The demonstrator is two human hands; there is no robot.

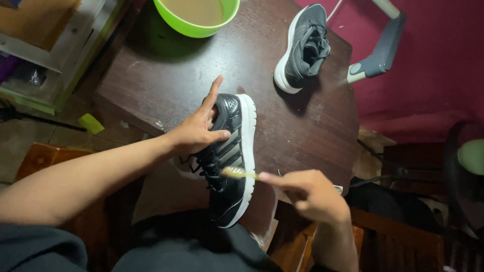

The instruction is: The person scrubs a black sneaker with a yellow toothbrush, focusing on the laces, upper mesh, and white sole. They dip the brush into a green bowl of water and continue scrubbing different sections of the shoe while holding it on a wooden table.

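Observation:
A black sneaker (233, 151) with a white sole and grey side stripes lies on its side across the near edge of a dark wooden table (166, 80). My left hand (199, 128) grips the heel end, thumb over the side, index finger stretched out. My right hand (310, 194) pinches a small yellow-handled brush (239, 173), whose bristles rest on the laces at the shoe's middle. A second, dark grey sneaker (302, 48) lies apart at the table's far right.
A green basin (199, 27) of murky water stands at the table's far edge. A grey-handled pole (378, 53) leans past the right corner. A small yellow-green sponge (91, 123) lies on the floor at left. Wooden furniture crowds the lower right.

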